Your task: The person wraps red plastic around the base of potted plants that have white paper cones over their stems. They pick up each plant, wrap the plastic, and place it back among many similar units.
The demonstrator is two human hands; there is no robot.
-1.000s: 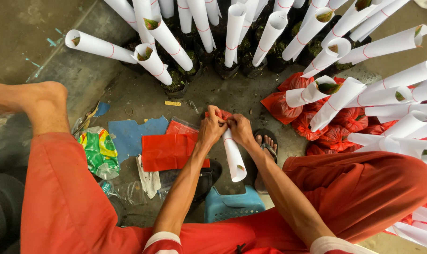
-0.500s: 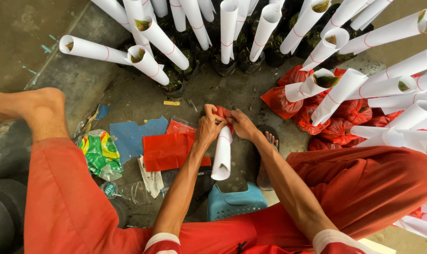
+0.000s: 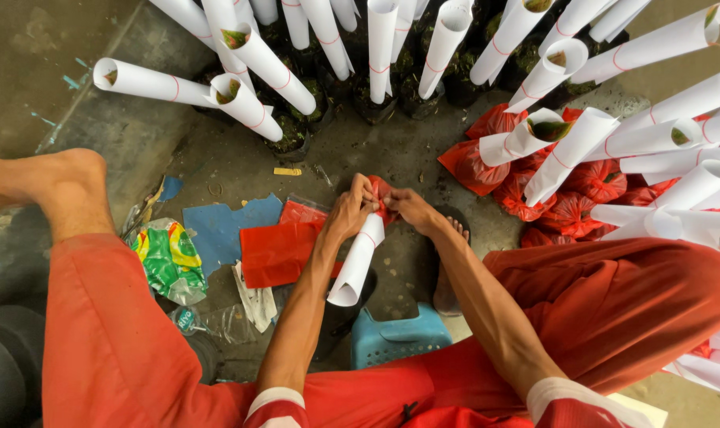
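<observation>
Your left hand (image 3: 348, 214) and right hand (image 3: 411, 208) meet over the concrete floor (image 3: 241, 162), fingers of both pinched on crinkly red plastic (image 3: 381, 192) at the top of a rolled white paper tube (image 3: 357, 261). Tube hangs tilted down toward you, open end lowest. Flat glossy red sheets (image 3: 276, 250) lie just left; blue plastic stool (image 3: 391, 337) sits below
</observation>
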